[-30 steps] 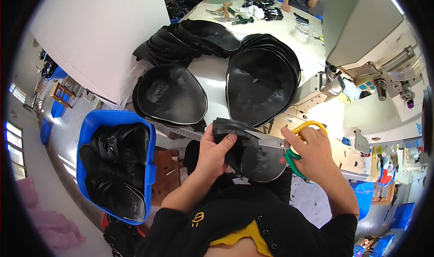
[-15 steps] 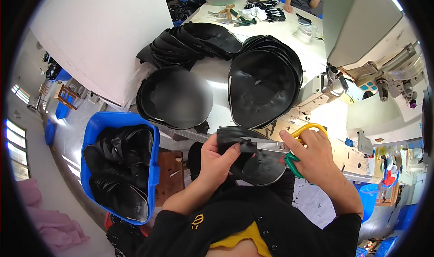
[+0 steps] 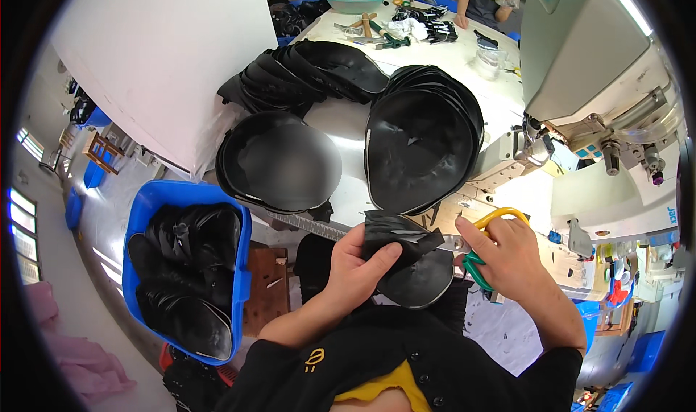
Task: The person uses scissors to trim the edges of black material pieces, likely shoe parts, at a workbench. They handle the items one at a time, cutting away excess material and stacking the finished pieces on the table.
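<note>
Left hand [image 3: 359, 267] pinches folded black piece [image 3: 402, 241], right hand [image 3: 507, 256] closed on yellow-handled scissors [image 3: 487, 246]; thumb near blades risks a nick if the piece slips

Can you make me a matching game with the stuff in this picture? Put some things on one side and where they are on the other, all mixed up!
Things:
1. Scissors with yellow and green handles
2. Folded black piece
3. Blue bin
4. Sewing machine

Places:
A. Pinched in the left hand
B. On the right of the table
C. In the right hand
D. Down on the person's left, full of black pieces

Pairs: 1-C, 2-A, 3-D, 4-B
</note>
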`<state>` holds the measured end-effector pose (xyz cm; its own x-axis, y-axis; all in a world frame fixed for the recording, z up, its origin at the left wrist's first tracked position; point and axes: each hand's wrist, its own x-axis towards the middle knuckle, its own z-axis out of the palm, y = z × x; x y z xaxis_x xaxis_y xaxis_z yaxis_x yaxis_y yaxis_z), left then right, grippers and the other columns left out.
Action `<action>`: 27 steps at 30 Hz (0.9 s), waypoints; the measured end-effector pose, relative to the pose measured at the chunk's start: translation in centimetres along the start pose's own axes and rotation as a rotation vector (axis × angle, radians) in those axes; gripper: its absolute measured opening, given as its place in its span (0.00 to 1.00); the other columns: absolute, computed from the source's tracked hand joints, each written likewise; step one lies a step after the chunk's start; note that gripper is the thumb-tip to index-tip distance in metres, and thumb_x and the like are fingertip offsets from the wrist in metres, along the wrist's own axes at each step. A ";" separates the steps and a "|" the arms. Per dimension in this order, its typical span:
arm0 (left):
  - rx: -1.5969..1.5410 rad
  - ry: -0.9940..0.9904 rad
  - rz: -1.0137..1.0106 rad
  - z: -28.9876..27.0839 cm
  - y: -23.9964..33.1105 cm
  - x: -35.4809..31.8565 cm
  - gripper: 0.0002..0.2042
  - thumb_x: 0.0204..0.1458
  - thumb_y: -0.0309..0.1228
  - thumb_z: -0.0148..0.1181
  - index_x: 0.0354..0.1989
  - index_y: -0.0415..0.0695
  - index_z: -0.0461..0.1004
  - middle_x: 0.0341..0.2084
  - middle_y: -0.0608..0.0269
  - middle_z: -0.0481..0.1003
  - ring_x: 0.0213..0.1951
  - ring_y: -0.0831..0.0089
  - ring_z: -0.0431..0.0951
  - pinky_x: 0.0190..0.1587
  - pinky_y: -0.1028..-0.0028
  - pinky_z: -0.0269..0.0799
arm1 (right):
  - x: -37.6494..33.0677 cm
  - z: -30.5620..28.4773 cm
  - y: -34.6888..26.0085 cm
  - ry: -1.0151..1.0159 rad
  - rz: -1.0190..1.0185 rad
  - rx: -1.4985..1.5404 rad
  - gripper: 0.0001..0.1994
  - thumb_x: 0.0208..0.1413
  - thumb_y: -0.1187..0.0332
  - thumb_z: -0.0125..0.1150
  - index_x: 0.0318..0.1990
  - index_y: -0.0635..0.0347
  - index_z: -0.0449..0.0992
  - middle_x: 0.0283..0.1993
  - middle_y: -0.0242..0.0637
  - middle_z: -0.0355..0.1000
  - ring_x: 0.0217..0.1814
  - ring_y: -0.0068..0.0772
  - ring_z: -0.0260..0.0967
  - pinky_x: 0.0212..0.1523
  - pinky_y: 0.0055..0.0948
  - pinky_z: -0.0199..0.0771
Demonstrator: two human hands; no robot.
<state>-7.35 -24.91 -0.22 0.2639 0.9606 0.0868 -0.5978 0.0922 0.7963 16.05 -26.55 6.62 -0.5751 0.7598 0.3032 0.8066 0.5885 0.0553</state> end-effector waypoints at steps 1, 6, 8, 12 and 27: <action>-0.025 0.032 0.018 0.2 0.0 -0.1 0.08 0.54 0.22 0.57 0.42 0.36 0.70 0.38 0.63 0.76 0.39 0.80 0.74 0.45 0.77 0.71 | 0.2 -0.2 0.1 0.017 -0.007 -0.001 0.28 0.43 0.58 0.66 0.54 0.50 0.69 0.25 0.33 0.58 0.26 0.33 0.61 0.27 0.34 0.60; 0.191 -0.054 0.118 0.2 -1.2 -0.3 0.06 0.54 0.23 0.57 0.40 0.37 0.71 0.34 0.67 0.75 0.35 0.86 0.71 0.39 0.82 0.68 | 1.4 -0.5 -0.8 0.040 -0.048 0.013 0.28 0.43 0.57 0.66 0.55 0.50 0.70 0.26 0.34 0.59 0.27 0.33 0.61 0.28 0.34 0.61; 0.242 -0.056 0.124 0.4 -0.7 -0.3 0.06 0.54 0.23 0.58 0.39 0.36 0.72 0.33 0.67 0.75 0.35 0.86 0.71 0.38 0.82 0.68 | 1.5 -0.7 -1.0 0.010 -0.044 -0.002 0.29 0.43 0.56 0.66 0.55 0.51 0.70 0.25 0.34 0.60 0.25 0.33 0.62 0.26 0.33 0.60; 0.345 -0.095 0.111 -1.1 -1.5 -0.7 0.06 0.54 0.23 0.58 0.39 0.35 0.72 0.31 0.66 0.75 0.34 0.84 0.72 0.37 0.82 0.69 | 1.2 -1.6 -0.8 -0.069 -0.022 -0.057 0.29 0.42 0.57 0.67 0.54 0.55 0.70 0.24 0.33 0.61 0.22 0.32 0.62 0.23 0.32 0.62; -0.219 0.150 -0.078 -2.0 -1.1 0.4 0.08 0.58 0.25 0.52 0.44 0.40 0.62 0.37 0.55 0.74 0.37 0.67 0.78 0.38 0.65 0.79 | -0.8 2.9 -1.6 0.076 0.078 0.050 0.30 0.39 0.55 0.69 0.52 0.52 0.71 0.27 0.31 0.61 0.29 0.31 0.61 0.31 0.32 0.58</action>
<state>-8.15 -24.08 -2.26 0.2096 0.9751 -0.0723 -0.7341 0.2058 0.6472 14.84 -27.34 3.54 -0.4976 0.7815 0.3763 0.8394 0.5432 -0.0180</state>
